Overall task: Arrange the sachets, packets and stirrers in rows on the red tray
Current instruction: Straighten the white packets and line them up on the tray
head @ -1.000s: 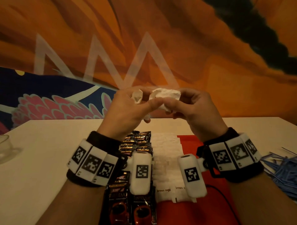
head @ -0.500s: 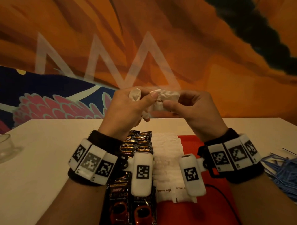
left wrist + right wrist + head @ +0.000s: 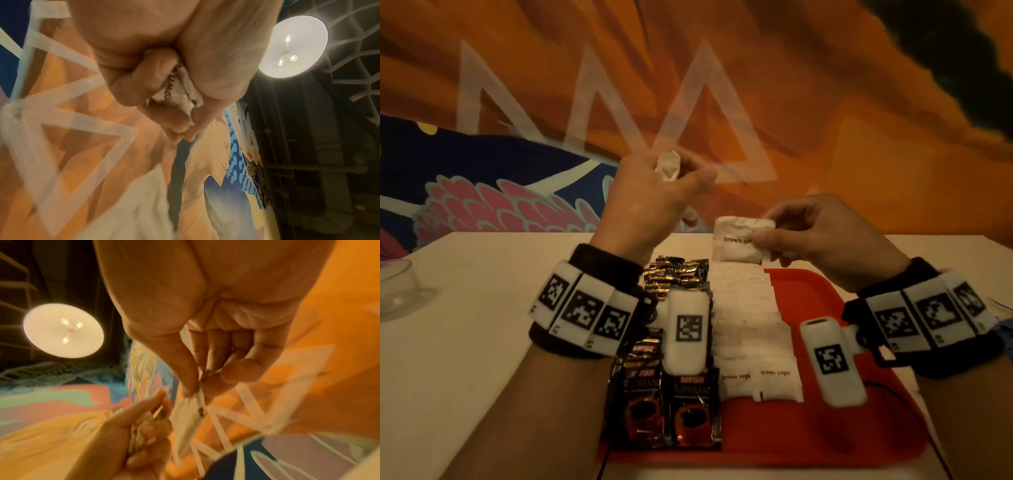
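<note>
Pinching one brown sugar sachet in my right hand above the red tray's far edge, my left hand fists spare sachets. Dropping it crooked could disturb the white row below.

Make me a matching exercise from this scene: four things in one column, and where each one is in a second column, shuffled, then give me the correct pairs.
Things
1. flat white brown-sugar sachet
2. bunch of crumpled white sachets
3. black coffee packets with a red cup picture
4. clear glass bowl

Places
A. on the white table, far left
B. pinched in the right hand, above the far end of the white row
C. gripped in the raised left hand
D. in rows along the left side of the red plastic tray

Pairs: 1-B, 2-C, 3-D, 4-A
</note>
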The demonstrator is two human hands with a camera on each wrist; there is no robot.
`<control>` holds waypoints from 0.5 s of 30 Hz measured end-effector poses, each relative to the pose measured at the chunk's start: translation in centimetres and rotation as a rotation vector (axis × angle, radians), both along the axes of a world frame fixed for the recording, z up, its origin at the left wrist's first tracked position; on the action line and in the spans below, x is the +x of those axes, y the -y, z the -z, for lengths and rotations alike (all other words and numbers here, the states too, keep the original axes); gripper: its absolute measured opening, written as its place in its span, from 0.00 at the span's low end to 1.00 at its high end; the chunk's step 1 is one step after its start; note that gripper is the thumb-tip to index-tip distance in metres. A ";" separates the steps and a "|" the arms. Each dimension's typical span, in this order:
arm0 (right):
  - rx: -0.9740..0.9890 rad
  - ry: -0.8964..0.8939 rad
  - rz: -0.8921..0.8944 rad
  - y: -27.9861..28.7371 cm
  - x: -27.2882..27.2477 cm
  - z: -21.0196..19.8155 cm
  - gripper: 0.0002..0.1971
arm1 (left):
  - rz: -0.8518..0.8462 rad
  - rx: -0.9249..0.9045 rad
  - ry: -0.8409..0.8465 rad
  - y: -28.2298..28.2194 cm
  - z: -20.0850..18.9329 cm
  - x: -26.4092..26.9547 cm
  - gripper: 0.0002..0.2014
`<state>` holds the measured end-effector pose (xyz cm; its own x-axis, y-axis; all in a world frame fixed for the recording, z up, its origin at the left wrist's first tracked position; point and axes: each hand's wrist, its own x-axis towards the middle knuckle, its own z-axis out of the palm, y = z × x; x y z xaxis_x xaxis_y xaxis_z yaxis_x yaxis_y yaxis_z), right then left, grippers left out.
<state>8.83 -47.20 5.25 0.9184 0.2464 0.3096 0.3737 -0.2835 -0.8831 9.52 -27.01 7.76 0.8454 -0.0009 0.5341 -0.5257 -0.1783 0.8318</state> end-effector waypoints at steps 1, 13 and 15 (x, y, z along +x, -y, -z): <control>-0.069 -0.057 -0.016 0.0 -0.2 0.4 0.12 | -0.005 -0.004 -0.006 -0.1 -0.1 -0.1 0.07; -0.739 -0.468 -0.076 -0.7 -2.6 6.7 0.07 | -0.025 0.044 0.000 -1.1 -0.8 -0.8 0.05; -0.725 -0.509 -0.073 -0.9 -3.0 7.1 0.06 | -0.012 0.037 0.007 -1.3 -0.7 -0.9 0.05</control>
<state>5.84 -46.25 -1.87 0.8767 0.2863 -0.3865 0.0239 -0.8286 -0.5594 8.66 -25.72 8.50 0.8417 -0.0107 0.5398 -0.5292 -0.2147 0.8209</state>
